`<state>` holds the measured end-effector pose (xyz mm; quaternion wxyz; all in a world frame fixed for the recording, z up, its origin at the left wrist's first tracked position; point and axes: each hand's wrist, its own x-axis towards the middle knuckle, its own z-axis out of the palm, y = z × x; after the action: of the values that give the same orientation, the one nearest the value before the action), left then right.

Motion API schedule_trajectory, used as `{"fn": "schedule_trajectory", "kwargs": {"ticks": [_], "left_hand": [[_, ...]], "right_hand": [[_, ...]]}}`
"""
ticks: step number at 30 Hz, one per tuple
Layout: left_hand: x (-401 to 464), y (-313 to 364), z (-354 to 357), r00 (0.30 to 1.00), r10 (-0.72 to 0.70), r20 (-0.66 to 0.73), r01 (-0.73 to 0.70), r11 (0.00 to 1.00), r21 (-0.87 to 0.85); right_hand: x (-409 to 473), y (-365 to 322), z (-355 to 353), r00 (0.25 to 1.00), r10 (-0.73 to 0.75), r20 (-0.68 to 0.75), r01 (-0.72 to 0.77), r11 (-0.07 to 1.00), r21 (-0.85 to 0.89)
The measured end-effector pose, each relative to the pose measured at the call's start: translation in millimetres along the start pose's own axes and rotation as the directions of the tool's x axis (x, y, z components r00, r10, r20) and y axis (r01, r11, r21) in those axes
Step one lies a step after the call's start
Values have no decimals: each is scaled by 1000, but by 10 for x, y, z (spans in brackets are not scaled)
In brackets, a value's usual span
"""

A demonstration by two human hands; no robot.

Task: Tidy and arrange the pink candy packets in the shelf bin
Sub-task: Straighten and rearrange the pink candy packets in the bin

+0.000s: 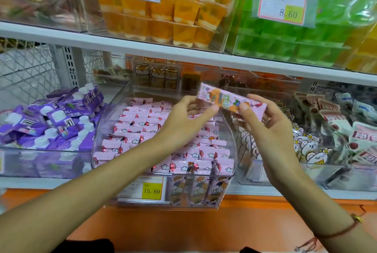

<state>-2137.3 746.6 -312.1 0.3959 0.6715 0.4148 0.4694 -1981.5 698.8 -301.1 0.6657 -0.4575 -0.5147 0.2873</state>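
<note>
A clear plastic shelf bin (231, 151) on the middle shelf holds several pink candy packets (138, 128) lying in rows. Above the bin I hold one long pink candy packet (226, 99) level between both hands. My left hand (190, 117) pinches its left part with thumb and fingers. My right hand (263, 119) pinches its right part, thumb on the front. Both forearms reach up from the bottom of the view.
Purple pouches with white caps (53, 122) fill the bin to the left. Bear-print and brown-label packets (330, 136) fill bins to the right. Orange (163, 13) and green (285, 34) jelly cups stand on the upper shelf. A yellow price tag (152, 191) sits on the bin's front.
</note>
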Motion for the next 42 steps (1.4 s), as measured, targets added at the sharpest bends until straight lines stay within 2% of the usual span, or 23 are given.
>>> {"fn": "schedule_trajectory", "kwargs": {"ticks": [1,2,3,5,7,9,13,16,19,21,23,24,25,27,29,32,34,36,38,40,42], "left_hand": [[58,-61,5,998,56,37,-63,971,229],[103,-117,18,990,96,100,-129,901,415],[130,-170,32,979,107,176,-188,815,549],[157,-269,53,947,58,317,-273,668,692],[176,-321,63,923,-30,385,-285,619,732],[195,-332,55,916,-51,399,-289,607,741],[160,-315,23,910,60,410,-353,632,690],[116,-307,2,888,85,452,-407,603,686],[97,-307,-5,887,78,456,-407,602,687],[79,-313,-5,892,77,445,-394,611,686],[60,-322,-11,903,75,422,-373,623,687],[53,-318,-17,910,78,408,-361,634,684],[45,-308,-22,916,85,393,-350,649,676],[40,-285,-33,933,111,343,-322,685,653],[48,-267,-48,959,123,256,-265,716,646],[74,-273,-84,987,79,139,-150,756,637],[102,-280,-100,992,69,105,-119,781,613],[153,-282,-113,990,62,123,-124,792,597],[221,-286,-105,974,35,224,-166,782,601],[289,-305,-69,944,-14,331,-200,771,604],[334,-336,-45,929,-82,361,-147,812,564]], "right_hand": [[27,18,-30,998,-26,-57,25,1000,-12],[50,34,-57,994,-46,-102,44,999,-24],[69,51,-86,989,-64,-132,59,997,-42],[99,86,-126,982,-108,-155,94,991,-95],[124,122,-155,976,-160,-150,140,981,-135],[141,157,-167,971,-204,-127,179,967,-181],[176,207,-182,967,-250,-56,229,941,-251],[218,183,-182,962,-261,85,274,883,-382],[308,104,-160,913,-300,276,405,740,-537],[394,60,-106,860,-293,418,510,545,-665],[478,48,-8,812,-216,541,583,316,-748],[527,44,44,808,-147,570,587,270,-763],[581,34,89,813,-72,577,572,276,-772],[694,-25,153,829,74,554,496,362,-790],[784,-56,164,836,163,525,429,402,-809],[776,33,180,821,187,540,499,228,-836],[724,158,198,814,180,553,520,200,-830],[689,238,191,827,176,533,495,220,-841],[653,292,148,831,168,530,489,234,-840],[558,362,71,853,108,511,456,324,-829],[381,420,-22,907,-8,421,374,475,-797]]}}
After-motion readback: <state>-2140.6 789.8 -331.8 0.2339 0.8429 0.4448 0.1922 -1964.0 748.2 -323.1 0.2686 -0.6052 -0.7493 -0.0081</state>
